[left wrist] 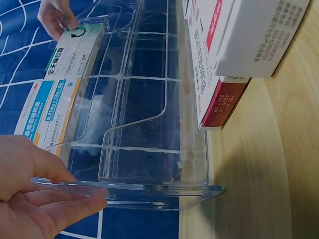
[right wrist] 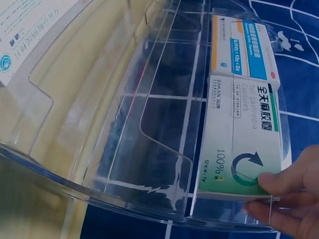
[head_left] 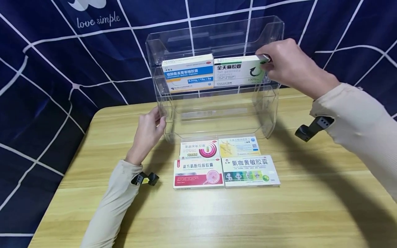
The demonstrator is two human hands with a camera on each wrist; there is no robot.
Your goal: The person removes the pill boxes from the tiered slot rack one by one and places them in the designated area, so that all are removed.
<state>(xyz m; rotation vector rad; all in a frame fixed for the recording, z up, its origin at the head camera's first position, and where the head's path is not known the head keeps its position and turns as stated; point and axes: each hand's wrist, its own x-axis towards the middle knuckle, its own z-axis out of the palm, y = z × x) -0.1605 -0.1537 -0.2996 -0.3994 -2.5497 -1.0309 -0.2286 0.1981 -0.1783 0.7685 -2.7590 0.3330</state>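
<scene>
Gripping a clear plastic two-tier rack (head_left: pixel 214 113) at its left side wall, one left hand (head_left: pixel 148 129), thumb and fingers clamped on the panel from either face; forearm in beige sleeve (head_left: pixel 113 206), slanting up from in front of the rack to its left edge. One right hand (head_left: pixel 283 60), raised to the rack's upper right, knuckles uppermost, thumb and fingers clamped on the upper right corner of a white-and-green rectangular carton (head_left: pixel 238 72); forearm in matching beige sleeve (head_left: pixel 356 120), reaching inward and up from the rack's right. Said carton: at the right of the rack's upper tier, lettering facing out, its left end against a white, blue and orange carton (head_left: pixel 189 74) at the left of the same tier. In front of the rack, four flat cartons in two rows: nearer the rack, one white with magenta rings (head_left: pixel 200 149) at left and one white, yellow and blue (head_left: pixel 238 147) at right; farther out, one white-and-red (head_left: pixel 198 174) at left and one white with a green picture band (head_left: pixel 251 171) at right. Beneath the rack, a pale wood-grain tabletop (head_left: pixel 217 220); behind it, navy cloth with white grid lines (head_left: pixel 124 69).
</scene>
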